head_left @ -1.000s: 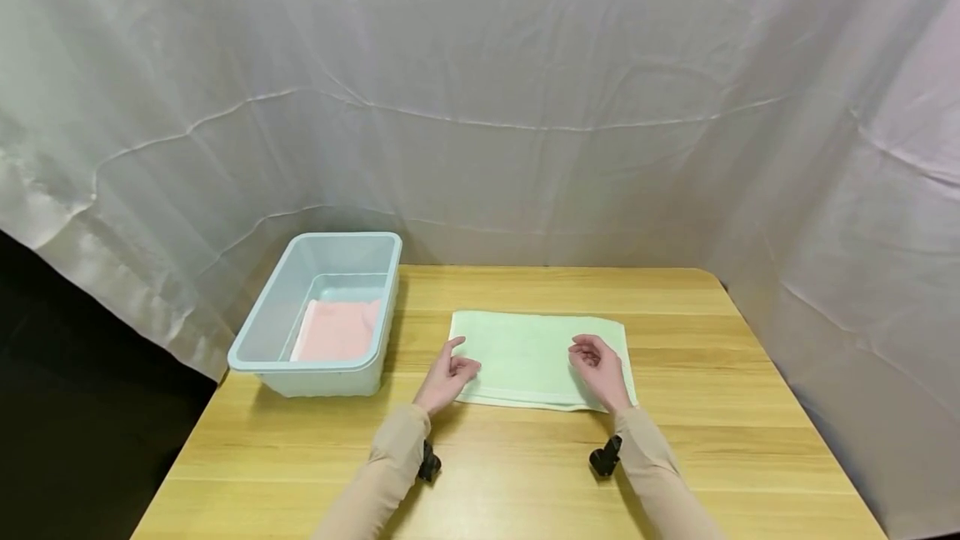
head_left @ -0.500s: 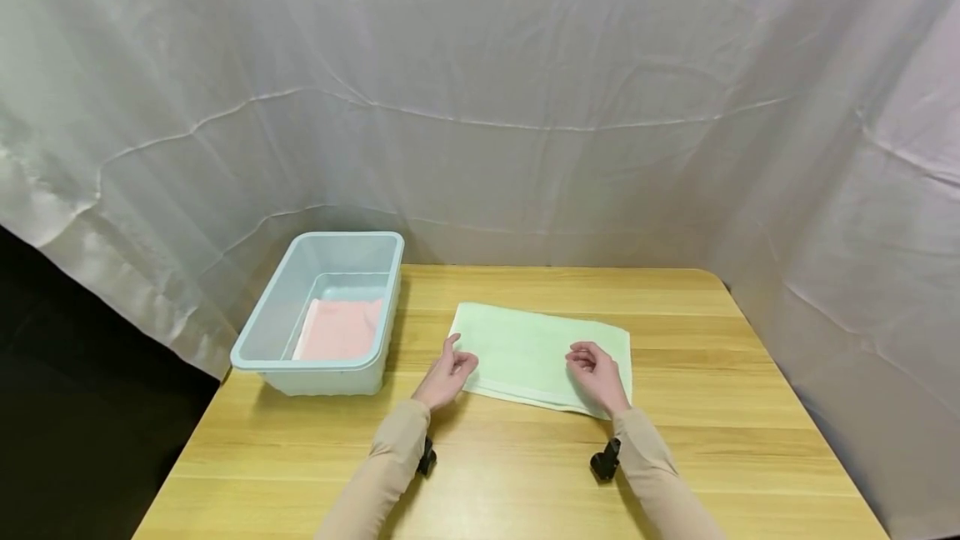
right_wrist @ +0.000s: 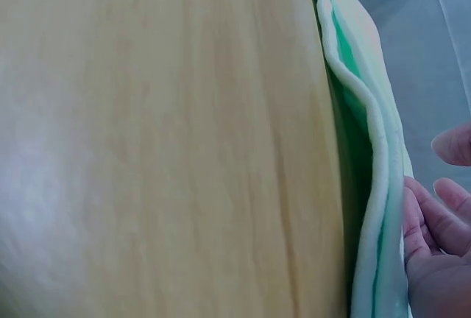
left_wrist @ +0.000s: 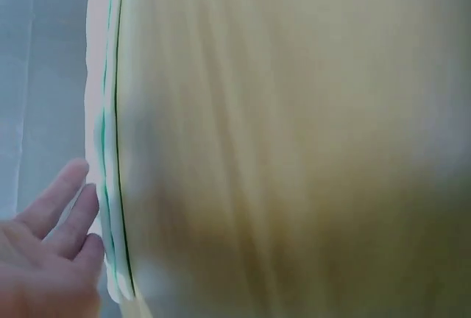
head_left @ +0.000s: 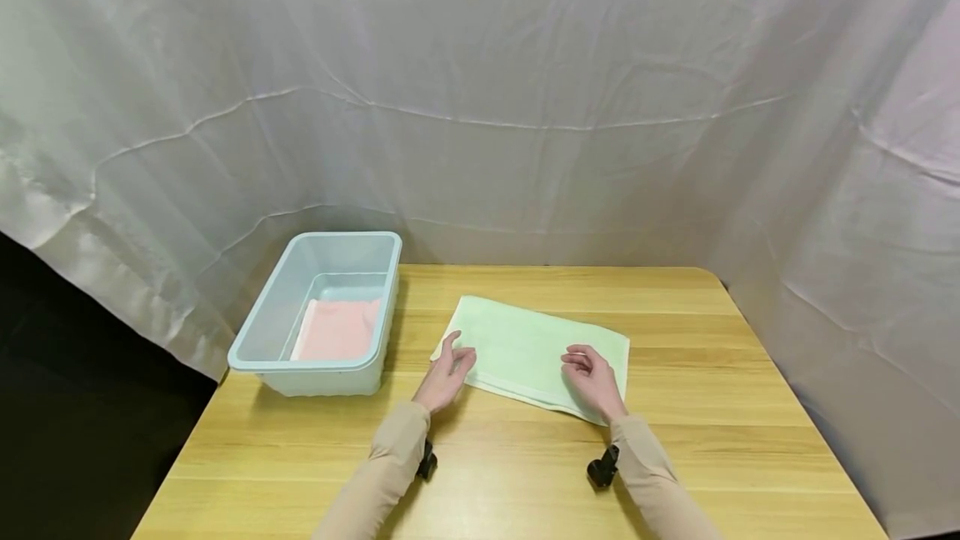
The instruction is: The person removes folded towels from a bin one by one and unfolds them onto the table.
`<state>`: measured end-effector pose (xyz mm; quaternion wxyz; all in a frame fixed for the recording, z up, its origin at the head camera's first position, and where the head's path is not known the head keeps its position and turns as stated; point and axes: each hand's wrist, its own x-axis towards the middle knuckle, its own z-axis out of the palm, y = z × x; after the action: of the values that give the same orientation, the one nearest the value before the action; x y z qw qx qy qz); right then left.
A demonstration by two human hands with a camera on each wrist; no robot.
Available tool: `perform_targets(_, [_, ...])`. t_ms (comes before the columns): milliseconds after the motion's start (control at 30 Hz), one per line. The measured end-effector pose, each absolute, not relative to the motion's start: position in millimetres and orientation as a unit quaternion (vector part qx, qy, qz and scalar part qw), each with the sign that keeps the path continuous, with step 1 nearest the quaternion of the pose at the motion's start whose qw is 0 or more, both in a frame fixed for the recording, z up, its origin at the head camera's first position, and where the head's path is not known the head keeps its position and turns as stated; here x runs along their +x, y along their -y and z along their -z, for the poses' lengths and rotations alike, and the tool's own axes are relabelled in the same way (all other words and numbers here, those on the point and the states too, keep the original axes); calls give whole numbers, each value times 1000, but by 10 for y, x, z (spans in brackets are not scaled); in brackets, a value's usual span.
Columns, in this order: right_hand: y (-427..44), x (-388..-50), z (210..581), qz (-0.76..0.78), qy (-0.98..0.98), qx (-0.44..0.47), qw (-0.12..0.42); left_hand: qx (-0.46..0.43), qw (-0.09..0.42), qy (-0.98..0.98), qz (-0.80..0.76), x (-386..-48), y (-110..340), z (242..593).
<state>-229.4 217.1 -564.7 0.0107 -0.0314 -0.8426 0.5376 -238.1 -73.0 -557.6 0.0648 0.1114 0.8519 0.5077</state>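
Two bare hands are over one folded pale green towel (head_left: 528, 348) lying on the wooden table in front of the person. The left hand (head_left: 444, 375) is at the towel's left end, its fingers loose and apart, their tips meeting the folded near edge. The right hand (head_left: 597, 382) is over the right part of the towel, its fingers loosely bent and clamped on nothing that I can see, with the lower fingers against the cloth. The towel sits at a slant, its left end farther from the person than its right; along the near side its layers gape a little and bulge up, though I cannot count them. Two beige sleeves (head_left: 378, 465) reach in from the near side, each with one black wrist camera (head_left: 427, 461) beneath the cuff. To the left of the towel, well apart from it, stands one light blue plastic tub (head_left: 300, 366), holding one pink folded cloth (head_left: 339, 330) flat on its bottom, a white band along the cloth's left edge. Beyond the table (head_left: 735, 423), a pale grey curtain (head_left: 480, 173) hangs at the far side.
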Motion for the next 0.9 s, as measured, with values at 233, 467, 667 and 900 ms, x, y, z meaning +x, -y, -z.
perform_targets(233, [-2136,-2295,5661,-530,847,-25,18,121,53,-853,-506,-2319,671,5546])
perform_targets(467, [-2106,-2287,5656,-534,845,-29,16,114,83,-863,-484,-2300,661,5535])
perform_targets(667, [-2040,-2256,5645,-536,843,-30,11,105,84,-874,-467,-2330,693,5527])
perform_targets(900, [-1952,-2188,5603,-549,835,-28,-4,103,89,-866,-481,-2351,703,5525])
